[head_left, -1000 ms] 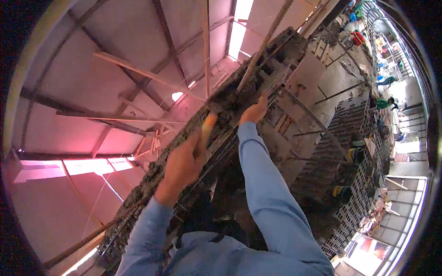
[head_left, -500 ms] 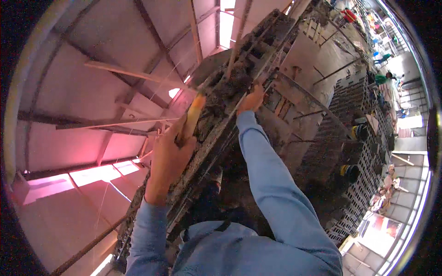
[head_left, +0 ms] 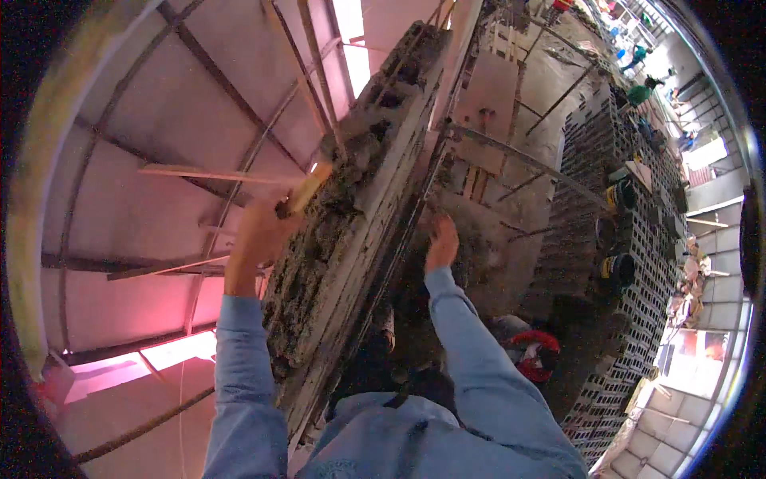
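Observation:
Across the middle runs the top of a block wall [head_left: 343, 231], rough with grey mortar and showing hollow openings toward its far end. Along its right side lies a long straight board [head_left: 375, 211]. My left hand [head_left: 259, 235] is over the wall's left edge, closed around a yellow stick-like tool handle [head_left: 309, 188]. The handle's far tip meets the mortar; whether a blade is there I cannot make out. Just right of the board, my right hand [head_left: 442, 242] is held up with its fingers partly spread, gripping nothing visible.
Slanting wooden braces [head_left: 215, 173] stand left of the wall, before pink-lit sheeting. Down on the right are stacked hollow blocks [head_left: 618, 335], dark buckets [head_left: 618, 267] and a metal frame [head_left: 527, 164]. A red and white object [head_left: 535, 351] is below my right forearm. People are far off at upper right.
My left hand has shifted left with the yellow handle. My right hand has come off the board's edge and drawn nearer. My view has turned, and the red and white object has appeared.

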Motion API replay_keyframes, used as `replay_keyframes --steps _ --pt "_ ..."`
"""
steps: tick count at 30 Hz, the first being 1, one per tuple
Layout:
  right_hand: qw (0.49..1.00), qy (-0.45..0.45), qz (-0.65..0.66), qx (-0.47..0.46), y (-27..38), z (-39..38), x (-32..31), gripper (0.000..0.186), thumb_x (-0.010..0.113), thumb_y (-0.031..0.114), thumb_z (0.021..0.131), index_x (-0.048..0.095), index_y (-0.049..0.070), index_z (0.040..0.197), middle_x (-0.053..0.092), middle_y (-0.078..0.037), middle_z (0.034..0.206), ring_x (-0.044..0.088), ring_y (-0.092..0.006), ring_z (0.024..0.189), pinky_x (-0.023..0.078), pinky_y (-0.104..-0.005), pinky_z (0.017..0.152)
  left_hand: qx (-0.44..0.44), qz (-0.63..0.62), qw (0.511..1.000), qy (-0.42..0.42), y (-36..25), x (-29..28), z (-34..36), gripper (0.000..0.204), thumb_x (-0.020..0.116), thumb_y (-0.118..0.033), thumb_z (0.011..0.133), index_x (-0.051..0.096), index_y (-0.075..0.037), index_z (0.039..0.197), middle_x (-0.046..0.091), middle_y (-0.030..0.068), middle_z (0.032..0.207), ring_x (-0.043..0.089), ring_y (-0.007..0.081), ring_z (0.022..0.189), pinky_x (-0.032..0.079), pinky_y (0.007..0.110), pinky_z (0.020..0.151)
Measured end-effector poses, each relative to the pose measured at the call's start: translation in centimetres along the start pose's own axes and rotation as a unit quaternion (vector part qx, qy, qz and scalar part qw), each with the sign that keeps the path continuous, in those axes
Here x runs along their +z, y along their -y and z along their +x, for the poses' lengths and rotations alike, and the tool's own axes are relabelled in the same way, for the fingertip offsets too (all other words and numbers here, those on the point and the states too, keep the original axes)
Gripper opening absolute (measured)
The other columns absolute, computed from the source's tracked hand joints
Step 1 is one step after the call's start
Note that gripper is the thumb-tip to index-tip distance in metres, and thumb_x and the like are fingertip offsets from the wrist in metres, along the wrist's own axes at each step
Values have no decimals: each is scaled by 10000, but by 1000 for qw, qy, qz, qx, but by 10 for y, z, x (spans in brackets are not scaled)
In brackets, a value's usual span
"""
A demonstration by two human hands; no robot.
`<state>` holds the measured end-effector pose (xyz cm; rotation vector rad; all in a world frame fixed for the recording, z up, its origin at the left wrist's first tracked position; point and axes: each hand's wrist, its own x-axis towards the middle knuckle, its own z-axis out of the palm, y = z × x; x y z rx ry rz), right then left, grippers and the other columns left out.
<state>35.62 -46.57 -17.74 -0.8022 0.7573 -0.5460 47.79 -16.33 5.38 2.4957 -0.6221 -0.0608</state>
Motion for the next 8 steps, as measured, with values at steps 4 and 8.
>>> replay_keyframes --steps 4,8 --pt "998 -65 -3 7 -27 -41 -161 489 523 284 993 484 55 1424 529 -91 1437 491 -263 1324 390 -444 1098 -75 -79 993 39 5 -14 45 437 711 -316 832 665 -54 1178 705 214 964 697 367 834 528 482 748" --pt "981 -185 8 53 -41 -72 -293 462 524 211 1012 461 46 1439 518 -127 1420 489 -280 1299 357 -445 1132 -73 102 992 20 54 20 77 476 693 -432 863 669 -63 1162 704 222 959 702 361 865 532 477 754"
